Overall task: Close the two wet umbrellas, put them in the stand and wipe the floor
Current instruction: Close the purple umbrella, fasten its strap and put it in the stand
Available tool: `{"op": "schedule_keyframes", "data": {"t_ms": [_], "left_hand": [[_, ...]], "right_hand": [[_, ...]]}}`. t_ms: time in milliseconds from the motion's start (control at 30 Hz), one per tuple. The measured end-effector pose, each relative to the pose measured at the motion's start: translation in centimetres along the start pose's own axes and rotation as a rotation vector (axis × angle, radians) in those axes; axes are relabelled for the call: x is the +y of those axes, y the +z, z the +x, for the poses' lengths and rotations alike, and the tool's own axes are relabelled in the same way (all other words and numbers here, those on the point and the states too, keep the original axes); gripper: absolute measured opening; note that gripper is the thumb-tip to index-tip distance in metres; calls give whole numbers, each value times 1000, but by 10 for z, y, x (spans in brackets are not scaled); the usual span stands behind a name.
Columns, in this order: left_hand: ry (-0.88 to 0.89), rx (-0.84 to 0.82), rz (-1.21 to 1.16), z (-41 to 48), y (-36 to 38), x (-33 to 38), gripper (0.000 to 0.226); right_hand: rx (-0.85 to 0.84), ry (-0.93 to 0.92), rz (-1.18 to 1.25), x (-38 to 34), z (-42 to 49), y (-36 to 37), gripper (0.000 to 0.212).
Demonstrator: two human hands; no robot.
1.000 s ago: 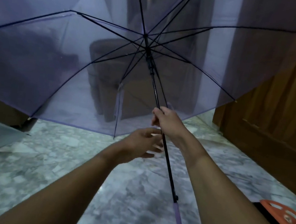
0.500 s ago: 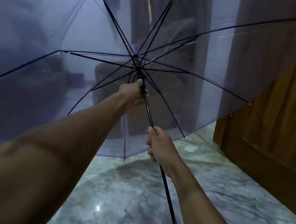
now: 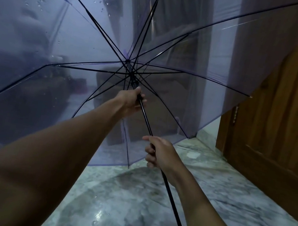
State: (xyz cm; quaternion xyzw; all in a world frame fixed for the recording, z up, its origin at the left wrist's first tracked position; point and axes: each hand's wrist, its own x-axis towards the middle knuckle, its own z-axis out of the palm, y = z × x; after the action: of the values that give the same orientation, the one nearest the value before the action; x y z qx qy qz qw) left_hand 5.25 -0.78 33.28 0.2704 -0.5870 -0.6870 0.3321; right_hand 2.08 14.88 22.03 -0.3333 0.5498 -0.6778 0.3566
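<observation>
A: Where's the task thing?
B: Purple see-through umbrella (image 3: 63, 40) is hanging open, droplets clinging, held up over the marble floor (image 3: 123, 204), beside the wooden door (image 3: 286, 115).
A: Grips?
B: The left hand (image 3: 132, 100) is gripping the black shaft (image 3: 146, 121) just under the rib hub; the right hand (image 3: 160, 153) is curling round the same shaft lower down.

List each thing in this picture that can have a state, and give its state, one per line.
purple transparent umbrella, open, ribs spread, droplets on canopy
left hand, grips the shaft high up, under the canopy
right hand, grips the shaft lower down
marble floor, wet in patches
</observation>
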Motion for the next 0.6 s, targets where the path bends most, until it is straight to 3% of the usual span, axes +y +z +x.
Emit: {"op": "schedule_keyframes", "data": {"t_ms": [100,267,500,600], "left_hand": [[14,17,23,-1,2,-2,17],[90,26,39,-6,7,-6,44],[27,-17,-1,-24,7,-32,48],[1,-85,16,-39,14,-45,32]], "right_hand": [[-12,21,-192,9,-8,-8,38],[101,-140,-520,17,-4,-6,45],[148,-193,-484,7,10,2,41],[157,-172,-444,4,14,1,41]]}}
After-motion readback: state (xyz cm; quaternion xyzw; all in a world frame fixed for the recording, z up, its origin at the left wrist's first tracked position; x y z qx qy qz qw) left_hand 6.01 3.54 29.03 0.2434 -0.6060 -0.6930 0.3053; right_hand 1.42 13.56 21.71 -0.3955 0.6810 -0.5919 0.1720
